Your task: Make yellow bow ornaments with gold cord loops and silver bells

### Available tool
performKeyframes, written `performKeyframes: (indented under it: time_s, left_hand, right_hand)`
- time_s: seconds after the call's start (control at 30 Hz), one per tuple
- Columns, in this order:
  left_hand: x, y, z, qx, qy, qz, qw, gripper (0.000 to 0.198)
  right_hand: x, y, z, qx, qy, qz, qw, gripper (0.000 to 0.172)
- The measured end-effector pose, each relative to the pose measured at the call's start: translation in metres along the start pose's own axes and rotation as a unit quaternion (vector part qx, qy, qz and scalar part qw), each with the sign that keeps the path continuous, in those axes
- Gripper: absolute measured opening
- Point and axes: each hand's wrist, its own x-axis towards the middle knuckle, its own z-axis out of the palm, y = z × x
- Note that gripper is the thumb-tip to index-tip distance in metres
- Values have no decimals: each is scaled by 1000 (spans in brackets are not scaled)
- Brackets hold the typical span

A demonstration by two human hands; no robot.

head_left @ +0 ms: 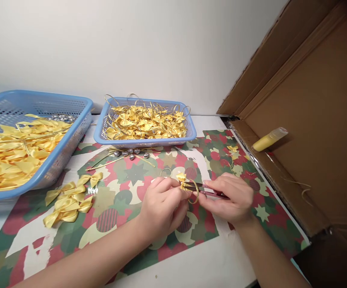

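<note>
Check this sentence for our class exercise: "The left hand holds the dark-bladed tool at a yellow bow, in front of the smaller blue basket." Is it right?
Not quite: the hand is wrong. The head view shows the right hand holding the dark-bladed tool at a yellow bow, in front of the smaller blue basket.

Two blue baskets stand along the surface's far edge, their yellow ribbon bows too heaped to count, while six loose silver bells show in front of the right-hand one. Toward the left edge lie at least five overlapping loose bows, with one small bow near the right edge. One left hand, one right hand, one held bow, one dark-jawed tool and one yellow tube also count.
</note>
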Motion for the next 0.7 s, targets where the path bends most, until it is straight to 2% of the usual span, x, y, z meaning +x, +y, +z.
performKeyframes:
  time_s: [0.4,0.7]
  left_hand:
    - [2,2,-2,7,-17,5,1000,13]
    - [-1,0,-1,13,-18,-3,1000,14]
  right_hand:
    - [0,2,0,11,-11,-11,1000,10]
    - [-1,2,1,18,-24,12,999,14]
